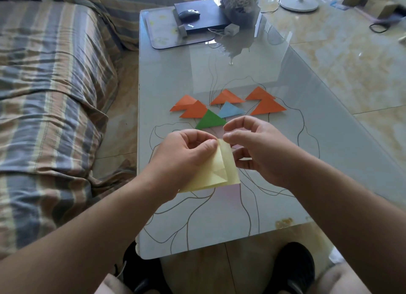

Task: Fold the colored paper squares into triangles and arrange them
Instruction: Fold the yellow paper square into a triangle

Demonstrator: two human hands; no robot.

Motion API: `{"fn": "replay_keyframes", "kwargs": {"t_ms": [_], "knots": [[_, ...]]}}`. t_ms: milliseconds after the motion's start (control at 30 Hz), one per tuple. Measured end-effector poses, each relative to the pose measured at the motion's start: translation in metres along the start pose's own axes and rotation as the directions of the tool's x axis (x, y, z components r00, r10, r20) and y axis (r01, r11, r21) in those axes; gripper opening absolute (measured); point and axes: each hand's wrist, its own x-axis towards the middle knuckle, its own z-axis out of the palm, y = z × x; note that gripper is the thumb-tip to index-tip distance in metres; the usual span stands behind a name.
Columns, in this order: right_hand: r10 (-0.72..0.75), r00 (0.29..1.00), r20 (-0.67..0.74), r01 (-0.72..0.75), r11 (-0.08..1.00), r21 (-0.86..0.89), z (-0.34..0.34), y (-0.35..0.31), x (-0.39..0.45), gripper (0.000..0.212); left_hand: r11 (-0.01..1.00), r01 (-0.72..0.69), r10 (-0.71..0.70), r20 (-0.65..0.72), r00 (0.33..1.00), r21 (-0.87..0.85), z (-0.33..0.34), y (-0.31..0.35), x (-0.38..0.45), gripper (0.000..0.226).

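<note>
The pale yellow paper square (216, 170), half folded and held just above the glass table (285, 140), runs long from lower left up to the corner my left hand (186, 155) and right hand (254, 149) pinch, so I judge aligning corners and creasing comes next, before adding it near the green folded triangle (209, 120), blue folded triangle (230, 109) and orange folded triangles (267, 105) beyond.

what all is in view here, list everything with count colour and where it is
orange triangles: five, orange, in a row across mid table
green triangle: one, green, just beyond the hands
blue triangle: one, light blue, right of the green one
yellow paper: one, pale yellow, partly folded, held above the table
table: one, glossy grey-white with line drawing
mouse: one, black, on a dark box at the far end
sofa: one, striped cover, left
left hand: pinches the paper's top
right hand: fingers curled at the paper's right edge
</note>
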Motion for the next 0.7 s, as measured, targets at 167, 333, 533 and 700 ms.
{"fn": "replay_keyframes", "kwargs": {"t_ms": [167, 333, 533, 700], "knots": [[0.009, 0.999, 0.048, -0.009, 1.0, -0.008, -0.002, 0.002, -0.001, 0.019, 1.0, -0.004, 0.003, 0.079, 0.997, 0.005, 0.0, 0.006, -0.003, 0.01], [-0.01, 0.995, 0.099, 0.005, 0.998, 0.057, -0.002, 0.003, -0.002, 0.014, 0.999, -0.034, 0.036, 0.167, 0.985, -0.013, -0.005, 0.009, -0.004, 0.024], [-0.085, 0.995, 0.044, 0.083, 0.996, 0.038, -0.006, 0.0, 0.0, 0.026, 0.949, -0.221, 0.183, 0.179, 0.967, 0.225, -0.012, 0.003, -0.001, 0.021], [-0.099, 0.994, -0.037, 0.102, 0.99, 0.093, -0.02, -0.009, 0.001, 0.026, 0.932, -0.279, 0.249, 0.15, 0.957, 0.233, -0.021, 0.002, 0.006, 0.013]]}}
